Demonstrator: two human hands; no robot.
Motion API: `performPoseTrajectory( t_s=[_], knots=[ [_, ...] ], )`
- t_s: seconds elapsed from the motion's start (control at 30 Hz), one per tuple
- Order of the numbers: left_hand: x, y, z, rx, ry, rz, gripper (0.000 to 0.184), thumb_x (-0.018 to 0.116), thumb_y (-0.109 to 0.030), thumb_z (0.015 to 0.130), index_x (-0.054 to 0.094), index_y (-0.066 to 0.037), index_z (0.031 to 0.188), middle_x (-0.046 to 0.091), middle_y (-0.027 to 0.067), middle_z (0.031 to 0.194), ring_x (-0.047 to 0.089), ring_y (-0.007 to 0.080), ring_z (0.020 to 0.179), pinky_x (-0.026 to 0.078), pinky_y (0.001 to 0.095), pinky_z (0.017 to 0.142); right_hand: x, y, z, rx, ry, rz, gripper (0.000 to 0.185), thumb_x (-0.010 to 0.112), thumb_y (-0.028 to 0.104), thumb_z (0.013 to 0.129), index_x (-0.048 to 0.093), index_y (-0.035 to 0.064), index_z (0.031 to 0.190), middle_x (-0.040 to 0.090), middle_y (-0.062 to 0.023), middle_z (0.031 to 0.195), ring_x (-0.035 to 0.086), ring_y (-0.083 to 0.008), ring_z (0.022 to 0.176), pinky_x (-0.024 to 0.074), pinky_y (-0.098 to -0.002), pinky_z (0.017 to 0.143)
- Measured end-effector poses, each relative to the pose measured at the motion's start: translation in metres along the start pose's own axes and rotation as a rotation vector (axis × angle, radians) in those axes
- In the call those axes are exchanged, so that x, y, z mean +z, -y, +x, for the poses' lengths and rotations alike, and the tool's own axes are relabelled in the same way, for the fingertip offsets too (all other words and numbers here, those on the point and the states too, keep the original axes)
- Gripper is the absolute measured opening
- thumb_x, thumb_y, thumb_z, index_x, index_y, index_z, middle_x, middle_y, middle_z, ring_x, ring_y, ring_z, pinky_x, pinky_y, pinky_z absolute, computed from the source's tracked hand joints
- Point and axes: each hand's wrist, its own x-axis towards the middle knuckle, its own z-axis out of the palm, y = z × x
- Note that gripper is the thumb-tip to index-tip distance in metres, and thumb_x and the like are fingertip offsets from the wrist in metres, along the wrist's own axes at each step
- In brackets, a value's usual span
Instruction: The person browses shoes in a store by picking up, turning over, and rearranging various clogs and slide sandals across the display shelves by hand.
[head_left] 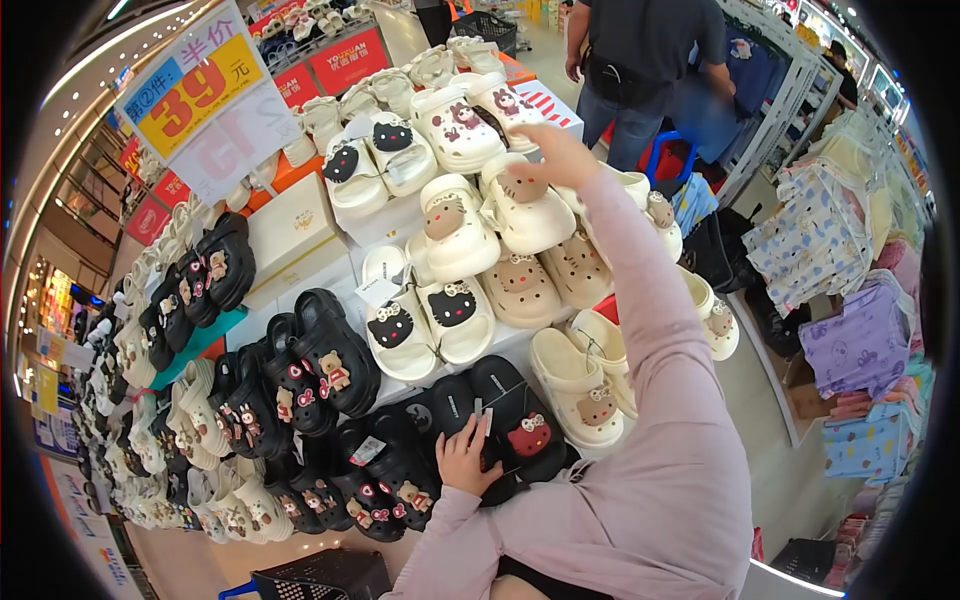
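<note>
The left hand point(466, 460) lies half open on the black slippers point(505, 410), hiding some of them; whether it grips, one cannot tell. The right hand point(560, 162), loosely open, is over a white clog point(535, 215), its contact unclear. Beyond it, a person point(645, 70) is cut off above.

Black slides point(495, 385) are displaying a red cat-face charm point(528, 436), while cream clogs point(540, 222) are bearing tan cat-face charms point(524, 183) and white slides point(465, 340) are showing black ones. Pale pink is colouring the sleeves point(665, 330), a price sign point(205, 80) is combining yellow and blue panels with red numerals point(190, 103), and a lilac garment point(857, 347) is carrying a darker purple print.
</note>
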Motion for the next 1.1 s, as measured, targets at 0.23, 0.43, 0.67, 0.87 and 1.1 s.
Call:
performPoseTrajectory(
  t_s=[0.23,0.43,0.67,0.87,1.1],
  knots=[
    [0.004,-0.002,0.003,-0.055,0.045,0.021,0.093,0.079,-0.028,0.050,0.044,-0.022,0.136,0.047,0.0044,0.134,0.050,0.0235,0.113,0.026,0.0526,0.104,0.035,-0.049,0.148,0.031,0.070,-0.157,0.075,0.071,0.042,0.073,0.039,0.0180,0.137,0.055,-0.0172,0.123,0.052,-0.0331,0.114,0.0402,-0.0399,0.098],
    [0.009,-0.001,0.003,-0.083,0.028,0.021,0.097,0.082,-0.029,0.045,0.045,-0.025,0.135,0.049,0.0038,0.132,0.051,0.0233,0.110,0.024,0.0500,0.106,0.051,-0.016,0.184,0.127,0.305,-0.339,0.101,0.083,0.048,0.053,0.034,0.0313,0.140,0.051,-0.0144,0.130,0.045,-0.0382,0.122,0.0325,-0.0486,0.104],
    [0.010,-0.003,0.003,-0.116,0.033,0.059,0.097,0.081,-0.032,0.046,0.044,-0.027,0.136,0.049,0.0007,0.131,0.052,0.0228,0.109,0.026,0.0502,0.105,0.069,-0.021,0.210,0.299,0.387,-0.330,0.090,0.088,0.037,0.048,0.047,0.0281,0.128,0.048,-0.0126,0.132,0.038,-0.0354,0.127,0.0349,-0.0487,0.102],
    [0.011,-0.004,0.001,-0.114,-0.019,0.049,0.096,0.080,-0.033,0.047,0.044,-0.029,0.136,0.049,-0.0006,0.131,0.052,0.0217,0.110,0.026,0.0496,0.106,0.039,-0.005,0.187,0.460,0.278,-0.127,0.074,0.089,0.027,0.049,0.060,0.0226,0.117,0.045,-0.0117,0.133,0.033,-0.0321,0.129,0.0398,-0.0461,0.099],
    [0.010,-0.001,-0.002,-0.093,-0.026,0.019,0.094,0.080,-0.033,0.049,0.044,-0.028,0.135,0.049,-0.0006,0.131,0.052,0.0216,0.111,0.024,0.0501,0.106,-0.025,0.066,0.097,-0.044,-0.405,-0.018,0.051,0.086,0.014,0.047,0.070,0.0099,0.095,0.052,-0.0124,0.100,0.043,-0.0338,0.108,0.0397,-0.0382,0.092]
  ],
)
